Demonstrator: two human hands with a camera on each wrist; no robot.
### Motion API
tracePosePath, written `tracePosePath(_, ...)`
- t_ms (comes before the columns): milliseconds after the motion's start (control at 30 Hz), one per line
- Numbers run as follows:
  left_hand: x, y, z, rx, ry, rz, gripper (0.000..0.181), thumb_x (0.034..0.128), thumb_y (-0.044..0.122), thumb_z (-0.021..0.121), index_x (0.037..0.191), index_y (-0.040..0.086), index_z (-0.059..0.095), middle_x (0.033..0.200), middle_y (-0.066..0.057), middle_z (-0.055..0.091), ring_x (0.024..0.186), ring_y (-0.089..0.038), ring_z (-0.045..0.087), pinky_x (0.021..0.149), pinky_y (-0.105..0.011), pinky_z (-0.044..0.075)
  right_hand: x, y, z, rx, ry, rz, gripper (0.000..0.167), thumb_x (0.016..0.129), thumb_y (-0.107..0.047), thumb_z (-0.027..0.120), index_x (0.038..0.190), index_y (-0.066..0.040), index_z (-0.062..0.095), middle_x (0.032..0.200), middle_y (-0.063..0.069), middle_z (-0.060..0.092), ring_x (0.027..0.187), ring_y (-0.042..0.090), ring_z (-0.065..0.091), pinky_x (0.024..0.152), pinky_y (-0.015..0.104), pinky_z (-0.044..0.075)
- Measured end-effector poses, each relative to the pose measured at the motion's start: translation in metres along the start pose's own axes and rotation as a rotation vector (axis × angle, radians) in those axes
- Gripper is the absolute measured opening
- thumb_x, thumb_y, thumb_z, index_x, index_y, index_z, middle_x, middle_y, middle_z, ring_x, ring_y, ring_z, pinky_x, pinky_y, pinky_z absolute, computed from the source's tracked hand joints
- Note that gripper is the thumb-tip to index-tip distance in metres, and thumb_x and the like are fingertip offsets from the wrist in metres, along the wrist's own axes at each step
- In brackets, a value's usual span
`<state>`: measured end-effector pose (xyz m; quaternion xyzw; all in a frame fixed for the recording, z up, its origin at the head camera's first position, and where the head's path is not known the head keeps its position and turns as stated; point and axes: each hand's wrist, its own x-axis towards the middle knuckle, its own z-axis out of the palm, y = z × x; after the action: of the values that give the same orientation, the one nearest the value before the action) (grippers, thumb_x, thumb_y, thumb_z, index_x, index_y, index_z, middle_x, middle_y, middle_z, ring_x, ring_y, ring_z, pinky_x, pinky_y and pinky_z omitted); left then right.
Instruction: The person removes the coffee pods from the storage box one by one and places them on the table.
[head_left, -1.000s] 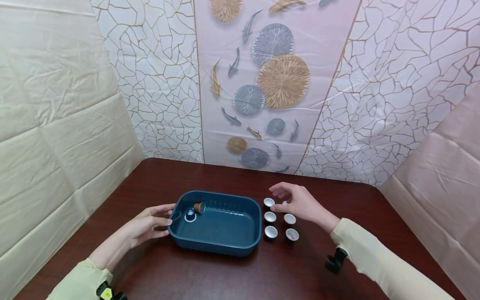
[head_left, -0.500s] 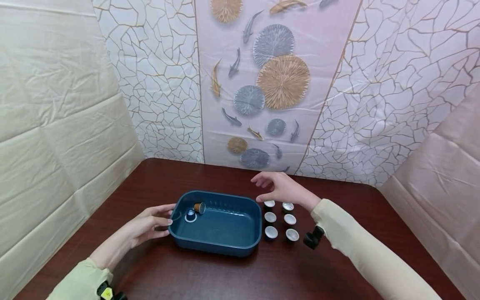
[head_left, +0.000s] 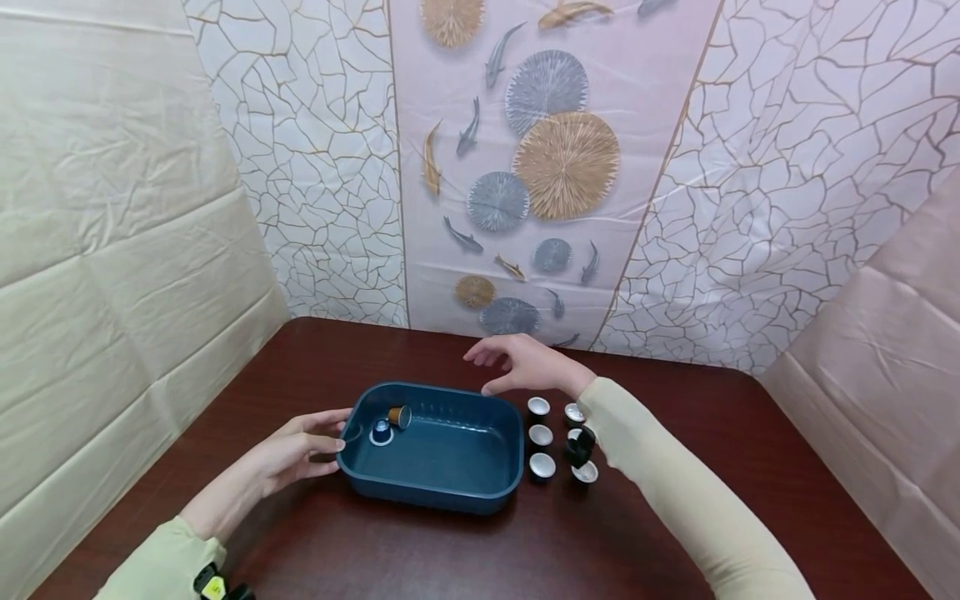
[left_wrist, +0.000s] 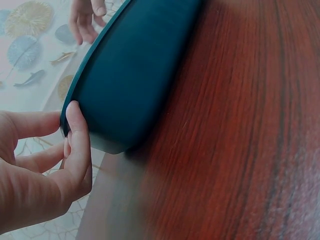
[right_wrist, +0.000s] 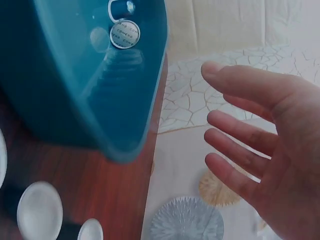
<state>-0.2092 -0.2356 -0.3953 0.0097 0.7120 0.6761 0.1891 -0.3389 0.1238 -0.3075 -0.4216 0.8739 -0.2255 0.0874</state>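
Note:
A dark blue plastic basin (head_left: pixel 442 454) stands on the table. My left hand (head_left: pixel 296 446) holds its left end, fingertips at the rim; the left wrist view shows the fingers (left_wrist: pixel 77 130) against the basin's outer wall (left_wrist: pixel 125 80). Inside, near that end, a blue coffee capsule (head_left: pixel 381 431) stands foil down. Beside it an orange-brown coffee capsule (head_left: pixel 400 416) lies on its side, its printed lid (right_wrist: pixel 125 34) showing in the right wrist view. Holding nothing, my right hand (head_left: pixel 528 367) hovers over the basin's far right rim, fingers loosely bent and thumb apart.
Right of the basin, several coffee capsules stand lid up in two columns, the nearer column including a front capsule (head_left: pixel 542 467). My right sleeve (head_left: pixel 645 450) and its wrist camera (head_left: pixel 581 447) partly cover the outer column. A patterned curtain (head_left: pixel 510 167) hangs behind the dark red table (head_left: pixel 315 550).
My right hand has moved left and slightly away from me, from above the capsules to the basin's far rim. My left hand, the basin and the capsules have stayed in place.

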Motion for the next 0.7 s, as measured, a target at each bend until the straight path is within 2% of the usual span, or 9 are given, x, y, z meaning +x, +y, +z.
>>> tracePosePath(67, 0.0, 0.0, 0.0, 0.001, 0.004, -0.003, 0.064, 0.0967, 0.007, 0.053, 0.155, 0.002, 0.026, 0.147, -0.023, 0.036, 0.102, -0.018, 0.061, 0.082, -0.029, 0.059, 0.008, -0.002, 0.003, -0.002, -0.009, -0.024, 0.052, 0.086, -0.028, 0.076, 0.135, -0.02, 0.058, 0.127, -0.001, 0.065, 0.116, 0.016, 0.059, 0.096, 0.038, 0.053)
tracePosePath(300, 0.0, 0.0, 0.0, -0.006, 0.01, 0.008, 0.065, 0.0954, 0.006, 0.055, 0.155, 0.002, 0.027, 0.141, -0.019, 0.041, 0.099, -0.015, 0.062, 0.079, -0.027, 0.059, 0.033, -0.018, 0.016, 0.024, -0.044, -0.112, 0.053, 0.086, -0.019, 0.076, 0.136, -0.013, 0.058, 0.13, 0.003, 0.064, 0.121, 0.028, 0.059, 0.098, 0.045, 0.053)
tracePosePath(500, 0.001, -0.002, -0.001, -0.013, 0.007, 0.016, 0.066, 0.0949, 0.007, 0.055, 0.154, 0.002, 0.028, 0.137, -0.015, 0.043, 0.098, -0.013, 0.062, 0.078, -0.026, 0.059, 0.053, -0.027, 0.035, 0.012, -0.052, -0.153, 0.053, 0.086, -0.02, 0.077, 0.136, -0.017, 0.058, 0.133, 0.001, 0.063, 0.119, 0.021, 0.06, 0.096, 0.034, 0.053)
tracePosePath(700, 0.001, -0.002, -0.001, -0.02, 0.001, 0.013, 0.065, 0.0953, 0.007, 0.055, 0.155, 0.002, 0.027, 0.141, -0.018, 0.041, 0.099, -0.013, 0.063, 0.078, -0.026, 0.059, 0.068, -0.026, 0.055, 0.019, -0.047, -0.156, 0.053, 0.086, -0.016, 0.077, 0.135, -0.018, 0.058, 0.132, 0.0, 0.063, 0.115, 0.013, 0.059, 0.092, 0.025, 0.053)
